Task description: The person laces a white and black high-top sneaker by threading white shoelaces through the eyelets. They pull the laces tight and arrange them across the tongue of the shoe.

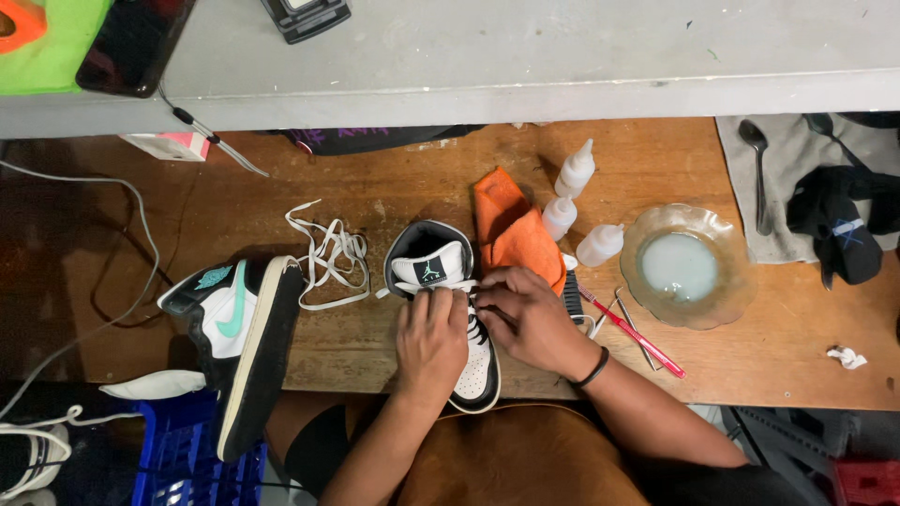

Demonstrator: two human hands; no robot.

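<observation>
Wooden bench [375, 347] at mid frame bears a shoe [441, 272]; left hand [429, 339] and right hand [525, 317] both pinch its lace [476, 330] at centre; best keep the tension even, shoe flat

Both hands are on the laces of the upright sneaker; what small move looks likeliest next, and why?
Probably drawing the lace snug through the upper eyelets. The left hand and right hand both pinch at the laces just below the tongue of the sneaker, with lower rows already crossed.
</observation>
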